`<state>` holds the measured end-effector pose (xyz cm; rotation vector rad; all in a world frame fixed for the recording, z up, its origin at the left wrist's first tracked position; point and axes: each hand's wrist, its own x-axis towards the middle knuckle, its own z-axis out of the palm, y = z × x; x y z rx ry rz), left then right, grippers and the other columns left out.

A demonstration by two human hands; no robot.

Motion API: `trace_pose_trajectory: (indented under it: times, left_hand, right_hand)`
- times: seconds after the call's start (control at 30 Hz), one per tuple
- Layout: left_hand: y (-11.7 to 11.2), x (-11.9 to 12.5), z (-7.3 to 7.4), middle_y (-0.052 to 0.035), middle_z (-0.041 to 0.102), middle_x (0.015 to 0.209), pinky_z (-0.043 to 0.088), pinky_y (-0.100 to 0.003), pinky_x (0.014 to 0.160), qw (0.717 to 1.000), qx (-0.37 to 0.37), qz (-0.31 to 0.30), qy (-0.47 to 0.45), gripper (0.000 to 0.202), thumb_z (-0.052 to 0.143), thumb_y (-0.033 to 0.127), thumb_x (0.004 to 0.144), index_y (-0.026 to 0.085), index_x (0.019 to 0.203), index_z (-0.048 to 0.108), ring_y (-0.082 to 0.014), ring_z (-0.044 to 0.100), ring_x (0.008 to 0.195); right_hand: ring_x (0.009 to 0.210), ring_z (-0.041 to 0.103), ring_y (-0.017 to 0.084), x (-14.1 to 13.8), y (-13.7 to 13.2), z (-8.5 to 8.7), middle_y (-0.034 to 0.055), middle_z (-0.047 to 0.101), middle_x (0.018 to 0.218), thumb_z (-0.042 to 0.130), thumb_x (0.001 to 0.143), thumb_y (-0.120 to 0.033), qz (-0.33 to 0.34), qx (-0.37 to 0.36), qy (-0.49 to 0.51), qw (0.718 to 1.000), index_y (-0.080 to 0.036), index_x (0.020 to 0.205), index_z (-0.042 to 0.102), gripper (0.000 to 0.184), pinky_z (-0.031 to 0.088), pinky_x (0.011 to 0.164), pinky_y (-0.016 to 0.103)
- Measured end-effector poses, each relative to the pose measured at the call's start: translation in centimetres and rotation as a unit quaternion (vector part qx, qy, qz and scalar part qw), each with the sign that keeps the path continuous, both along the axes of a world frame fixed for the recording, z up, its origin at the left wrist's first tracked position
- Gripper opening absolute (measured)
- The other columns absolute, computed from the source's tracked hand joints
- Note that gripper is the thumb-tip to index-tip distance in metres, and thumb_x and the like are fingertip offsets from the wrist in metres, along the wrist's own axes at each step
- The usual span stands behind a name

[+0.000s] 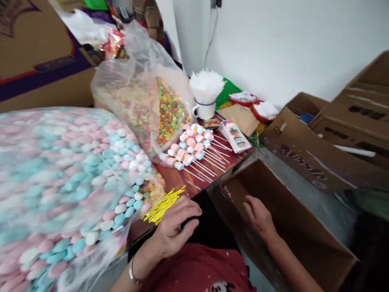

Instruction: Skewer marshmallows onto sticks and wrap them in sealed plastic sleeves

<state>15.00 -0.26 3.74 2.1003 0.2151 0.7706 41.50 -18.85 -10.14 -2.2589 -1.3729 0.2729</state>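
My left hand [179,222] is near the table's front edge, beside a bundle of yellow twist ties [162,206]. Its thumb and fingers are apart, with nothing between them. My right hand [260,217] hangs over an open cardboard box [291,211], fingers loosely stretched out and nothing visible in them. Inside that box, by its far left corner, a small item [226,192] shows but is too small to name. On the table [194,184], marshmallow skewers [191,147] with colourful cereal rings lie in a pile, their white sticks pointing right.
A big bag of pink, blue and white marshmallows [69,178] covers the left side. Behind are a bag of cereal rings [170,107], a mug [205,108] of white sticks or wrappers, a stack of printed cards [235,136] and red bowls [261,115]. A cardboard carton [304,162] stands right.
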Motion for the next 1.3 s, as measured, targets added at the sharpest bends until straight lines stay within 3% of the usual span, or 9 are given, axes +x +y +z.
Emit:
trace_pose_trajectory:
  times: [0.13,0.23,0.33,0.47,0.7,0.93,1.07,1.2,1.3]
  left_hand:
    - [-1.3,-1.7,0.3,-0.0081,0.068,0.094,0.053,-0.03,0.075,0.998,-0.055,0.014,-0.014,0.028,0.057,0.004,0.089,0.02,0.112,0.062,-0.017,0.063,0.086]
    - [-2.2,-2.4,0.4,-0.0085,0.067,0.092,0.053,-0.028,0.073,0.997,-0.078,0.026,-0.013,0.022,0.056,0.006,0.09,0.019,0.108,0.063,-0.0163,0.063,0.083]
    - [-3.0,-2.9,0.5,-0.0103,0.068,0.09,0.052,-0.029,0.072,0.995,-0.093,0.028,-0.006,0.016,0.055,0.01,0.092,0.016,0.104,0.063,-0.0173,0.063,0.083]
    - [-3.6,-4.2,0.5,-0.0117,0.069,0.089,0.052,-0.03,0.073,0.996,-0.08,0.005,0.028,0.014,0.052,0.014,0.094,0.014,0.101,0.064,-0.0181,0.062,0.081]
    - [-4.2,-8.5,1.1,-0.0113,0.068,0.088,0.05,-0.03,0.072,0.992,-0.116,0.01,0.053,0.015,0.05,0.02,0.095,0.013,0.099,0.063,-0.0187,0.061,0.08]
    - [-4.7,-12.5,1.8,-0.011,0.068,0.09,0.052,-0.03,0.075,0.988,-0.101,0.061,0.098,0.017,0.047,0.014,0.095,0.014,0.099,0.063,-0.0187,0.063,0.084]
    - [-4.9,-14.6,2.7,-0.0124,0.069,0.095,0.052,-0.03,0.074,0.986,-0.053,0.113,0.109,0.023,0.044,0.006,0.093,0.014,0.103,0.063,-0.0189,0.064,0.086]
    - [-5.1,-16.7,2.7,-0.0136,0.07,0.101,0.055,-0.034,0.078,0.974,0.062,0.202,0.088,0.027,0.046,0.003,0.09,0.014,0.11,0.061,-0.0209,0.065,0.091]
    - [-5.2,-17.8,1.7,-0.015,0.07,0.107,0.054,-0.042,0.088,0.937,0.169,0.284,0.112,0.028,0.053,0.001,0.086,0.013,0.11,0.061,-0.0261,0.063,0.105]
  right_hand:
    - [0.083,0.069,0.022,0.7,4.6,7.1,0.0082,0.072,0.092,0.048,0.098,-0.027,0.063,0.223,-0.072,0.97,-0.021,0.104,0.065,0.019,0.057,0.079,0.037]
    - [0.085,0.066,0.021,-1.3,8.9,12.2,0.0082,0.071,0.094,0.052,0.096,-0.016,0.147,0.283,-0.112,0.941,-0.019,0.108,0.064,0.017,0.056,0.079,0.036]
    - [0.084,0.063,0.022,-4.7,12.9,15.0,0.0093,0.07,0.092,0.053,0.095,-0.01,0.254,0.314,-0.126,0.906,-0.018,0.108,0.064,0.018,0.054,0.077,0.037]
    - [0.079,0.06,0.021,-9.3,16.2,15.3,0.0081,0.069,0.085,0.05,0.096,-0.01,0.376,0.283,-0.081,0.879,-0.017,0.098,0.064,0.015,0.052,0.075,0.036]
    - [0.082,0.062,0.02,-13.5,18.1,15.0,0.0074,0.067,0.088,0.049,0.098,-0.017,0.422,0.196,0.022,0.885,-0.018,0.104,0.063,0.015,0.052,0.075,0.033]
    - [0.079,0.062,0.018,-16.4,18.6,15.3,0.0051,0.068,0.082,0.05,0.099,-0.018,0.572,0.149,0.028,0.806,-0.018,0.095,0.068,0.018,0.053,0.076,0.032]
    - [0.083,0.064,0.019,-18.9,19.1,14.6,0.0071,0.071,0.089,0.049,0.098,-0.014,0.627,0.124,-0.01,0.769,-0.017,0.098,0.069,0.02,0.054,0.076,0.03]
    - [0.1,0.065,0.023,-21.2,20.0,14.2,0.0137,0.068,0.118,0.047,0.098,-0.012,0.609,0.14,-0.026,0.781,-0.014,0.113,0.066,0.024,0.056,0.087,0.037]
    - [0.108,0.063,0.025,-21.9,20.7,13.7,0.0146,0.066,0.123,0.047,0.097,-0.011,0.601,0.146,-0.017,0.786,-0.015,0.115,0.064,0.025,0.055,0.093,0.041]
